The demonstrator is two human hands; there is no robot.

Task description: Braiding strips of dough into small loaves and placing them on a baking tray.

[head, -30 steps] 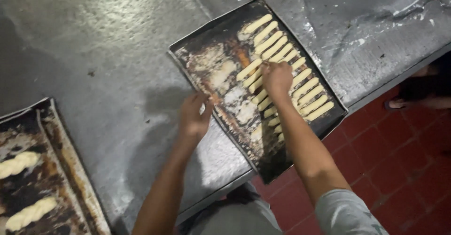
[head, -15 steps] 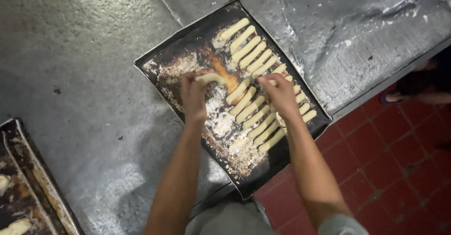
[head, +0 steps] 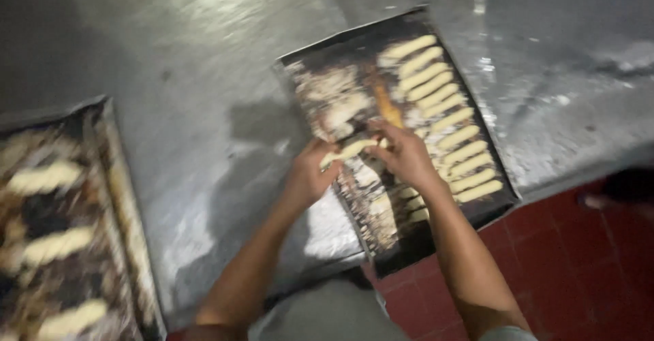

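- Your left hand (head: pixel 308 177) and right hand (head: pixel 402 156) meet over the near-left part of the dark, flour-dusted rectangular baking tray (head: pixel 304 58), which lies tilted on the grey metal table (head: pixel 204 75).
- Between them you hold one pale, finger-shaped strip of raw dough (head: pixel 349 150): your left fingers are closed on its 8 o'clock end, your right fingers pinch its 2 o'clock end.
- Both forearms reach up from 6 o'clock, wrists bent inward toward each other.
- A column of the same pale dough strips (head: pixel 443 119) lies side by side along the tray's right half, from 12 o'clock down to 5 o'clock of your right hand.
- At 9 o'clock, well apart, a second dark tray (head: pixel 112 177) carries blurred pale dough pieces (head: pixel 51 177).
- Red floor tiles (head: pixel 579 280) show at 4 o'clock, below the table's edge.
- No labels or packages are legible; motion blur softens everything.
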